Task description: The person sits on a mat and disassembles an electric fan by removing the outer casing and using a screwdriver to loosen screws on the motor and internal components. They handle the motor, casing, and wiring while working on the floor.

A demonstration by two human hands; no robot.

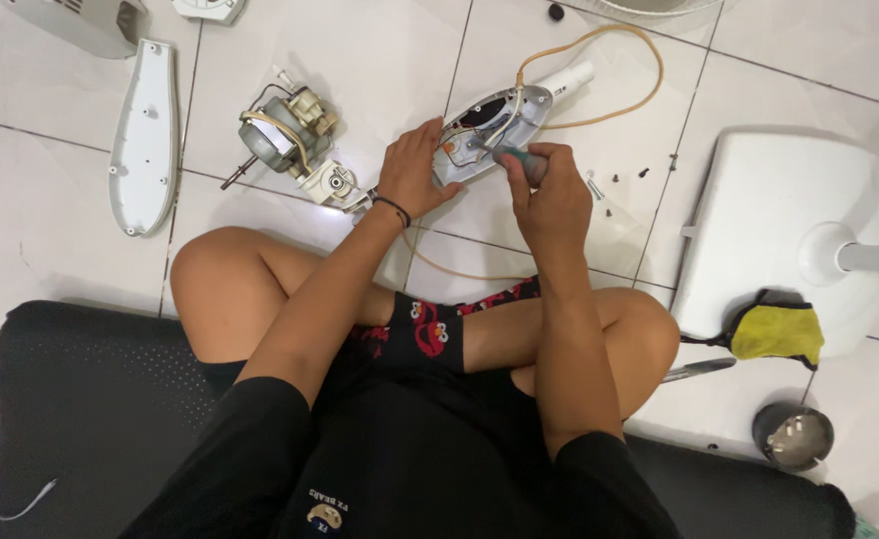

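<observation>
The head camera looks down at a person sitting cross-legged on a white tile floor. The left hand rests on the near end of an open white plastic case with wires inside, fingers wrapped on its edge to hold it. The right hand is closed tight around a screwdriver, its tip down in the case. A tan cord loops away from the case. A small motor lies left of the left hand. A white fan base sits at the right.
</observation>
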